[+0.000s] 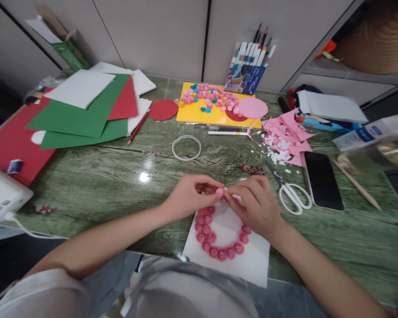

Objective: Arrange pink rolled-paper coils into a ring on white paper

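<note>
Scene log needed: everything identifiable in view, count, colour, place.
Held coil: one, pink, centre
Coil ring: one, pink, centre
Base sheet: one, white, under ring
Scissors: one, white-handled, right
Smartphone: one, black, right
Wooden stick: one, tan, right
Scraps: many, pink and white, right
Marker box: one, blue, back
Card: one, yellow, back
Loose coils: many, multicoloured, on card
Discs: three, red and pink, back
Hoop: one, whitish, middle
Pencil: one, red, left
Papers: several, green, red, white, left
Cabled device: one, white, left
Carton: one, green, back left
Packet: one, white-blue, right
Tabletop: one, green, throughout
Left hand: one, bare, centre
Right hand: one, bare, centre
</note>
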Demonstrator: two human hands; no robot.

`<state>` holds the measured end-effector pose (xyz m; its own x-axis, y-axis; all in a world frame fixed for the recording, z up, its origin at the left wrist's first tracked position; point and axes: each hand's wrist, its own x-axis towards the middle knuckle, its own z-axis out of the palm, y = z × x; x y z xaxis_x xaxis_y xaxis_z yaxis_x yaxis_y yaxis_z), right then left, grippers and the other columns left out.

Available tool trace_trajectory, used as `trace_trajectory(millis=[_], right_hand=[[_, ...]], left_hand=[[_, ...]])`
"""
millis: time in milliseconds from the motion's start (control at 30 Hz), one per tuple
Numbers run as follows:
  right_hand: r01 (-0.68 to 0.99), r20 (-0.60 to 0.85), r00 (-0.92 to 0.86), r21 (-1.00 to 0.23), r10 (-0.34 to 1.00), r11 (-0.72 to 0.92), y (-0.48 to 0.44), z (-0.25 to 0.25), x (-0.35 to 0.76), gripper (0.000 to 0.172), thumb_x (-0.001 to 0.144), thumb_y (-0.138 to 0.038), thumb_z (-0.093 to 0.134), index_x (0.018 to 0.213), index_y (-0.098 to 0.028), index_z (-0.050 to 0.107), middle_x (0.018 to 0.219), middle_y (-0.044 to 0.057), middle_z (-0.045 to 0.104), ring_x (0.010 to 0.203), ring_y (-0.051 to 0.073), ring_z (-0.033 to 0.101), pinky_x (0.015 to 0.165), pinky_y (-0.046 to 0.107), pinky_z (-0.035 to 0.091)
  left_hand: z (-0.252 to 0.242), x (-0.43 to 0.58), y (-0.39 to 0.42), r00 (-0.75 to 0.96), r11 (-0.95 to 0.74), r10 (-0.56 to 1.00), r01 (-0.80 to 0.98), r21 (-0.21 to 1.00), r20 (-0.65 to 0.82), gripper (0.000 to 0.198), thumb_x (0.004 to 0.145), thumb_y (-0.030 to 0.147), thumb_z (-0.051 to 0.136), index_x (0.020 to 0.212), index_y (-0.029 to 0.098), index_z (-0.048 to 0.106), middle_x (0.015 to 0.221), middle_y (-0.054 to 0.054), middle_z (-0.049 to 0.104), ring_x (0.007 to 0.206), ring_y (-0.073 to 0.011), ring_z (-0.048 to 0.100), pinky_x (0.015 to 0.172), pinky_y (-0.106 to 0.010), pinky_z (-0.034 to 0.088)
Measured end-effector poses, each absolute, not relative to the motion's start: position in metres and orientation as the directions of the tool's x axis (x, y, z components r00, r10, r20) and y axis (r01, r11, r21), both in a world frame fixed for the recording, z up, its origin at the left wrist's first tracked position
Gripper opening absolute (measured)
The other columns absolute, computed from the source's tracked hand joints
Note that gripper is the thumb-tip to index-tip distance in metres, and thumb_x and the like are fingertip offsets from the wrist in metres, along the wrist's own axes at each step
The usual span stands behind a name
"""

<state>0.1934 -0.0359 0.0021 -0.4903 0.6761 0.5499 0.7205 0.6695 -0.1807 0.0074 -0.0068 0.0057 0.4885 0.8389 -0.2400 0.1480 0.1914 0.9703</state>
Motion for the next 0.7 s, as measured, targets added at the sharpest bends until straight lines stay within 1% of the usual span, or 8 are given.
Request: trace_trajectory(millis=[100,167,267,333,400,533,700], right_hand=[[0.688,0.576,-0.378,-0.349,0.725,0.636,-0.04,0.004,0.191,0.018,0.075,-0.013,0.06,0.089,-0.022,0.051,0.079,0.003,0.055,0.077,0.016,0.053,0.069,0.034,0.045],[0.627,0.552,-0.263,-0.525,0.791,0.575,-0.043,0.005,0.189,0.018,0.074,-0.012,0.061,0.084,-0.022,0.051,0.079,0.003,0.052,0.077,0.017,0.053,0.066,0.033,0.046],[0.442,0.409,-0.11,-0.796,0.906,0.413,-0.046,0.008,0.184,0.016,0.073,-0.012,0.061,0.074,-0.022,0.049,0.077,0.001,0.047,0.071,0.014,0.052,0.06,0.031,0.048],[0.317,0.309,-0.069,-0.894,0.948,0.315,-0.046,0.01,0.182,0.017,0.074,-0.013,0.06,0.07,-0.022,0.046,0.076,0.0,0.045,0.067,0.013,0.05,0.056,0.029,0.048],[0.239,0.248,-0.056,-0.937,0.967,0.254,-0.046,0.012,0.182,0.019,0.074,-0.014,0.06,0.068,-0.022,0.044,0.075,0.0,0.043,0.066,0.013,0.048,0.055,0.028,0.047],[0.168,0.175,-0.034,-0.97,0.984,0.178,-0.044,0.016,0.182,0.021,0.074,-0.015,0.061,0.067,-0.021,0.043,0.074,-0.001,0.041,0.067,0.013,0.045,0.059,0.029,0.046],[0.113,0.146,-0.026,-0.983,0.989,0.148,-0.044,0.018,0.183,0.022,0.073,-0.013,0.061,0.065,-0.021,0.042,0.072,-0.001,0.04,0.065,0.012,0.043,0.058,0.028,0.041]], left_hand=[[0.005,0.006,-0.006,0.49,0.222,0.834,0.121,0.967,-0.253,0.029,0.07,0.034,0.066,0.091,0.014,0.067,0.082,-0.008,0.068,0.076,-0.0166,0.063,0.072,-0.027,0.051],[0.005,0.006,-0.006,0.484,0.224,0.838,0.116,0.968,-0.252,0.029,0.069,0.034,0.067,0.09,0.015,0.067,0.082,-0.007,0.068,0.077,-0.0163,0.064,0.072,-0.027,0.051],[0.005,0.007,-0.006,0.476,0.233,0.841,0.11,0.966,-0.257,0.029,0.068,0.034,0.068,0.09,0.015,0.067,0.082,-0.006,0.069,0.077,-0.0162,0.064,0.071,-0.027,0.052],[0.006,0.007,-0.005,0.468,0.238,0.845,0.107,0.965,-0.26,0.029,0.068,0.034,0.068,0.089,0.015,0.067,0.082,-0.006,0.069,0.076,-0.016,0.064,0.07,-0.026,0.052],[0.006,0.007,-0.005,0.459,0.231,0.851,0.109,0.967,-0.255,0.028,0.068,0.033,0.069,0.089,0.014,0.067,0.082,-0.006,0.069,0.075,-0.0155,0.065,0.07,-0.025,0.052],[0.006,0.007,-0.005,0.451,0.222,0.857,0.114,0.968,-0.25,0.027,0.068,0.032,0.069,0.088,0.015,0.067,0.081,-0.005,0.07,0.075,-0.0149,0.065,0.069,-0.024,0.053],[0.004,0.007,-0.005,0.444,0.207,0.864,0.113,0.972,-0.236,0.025,0.069,0.031,0.068,0.088,0.015,0.067,0.082,-0.005,0.07,0.076,-0.0145,0.065,0.07,-0.024,0.053]])
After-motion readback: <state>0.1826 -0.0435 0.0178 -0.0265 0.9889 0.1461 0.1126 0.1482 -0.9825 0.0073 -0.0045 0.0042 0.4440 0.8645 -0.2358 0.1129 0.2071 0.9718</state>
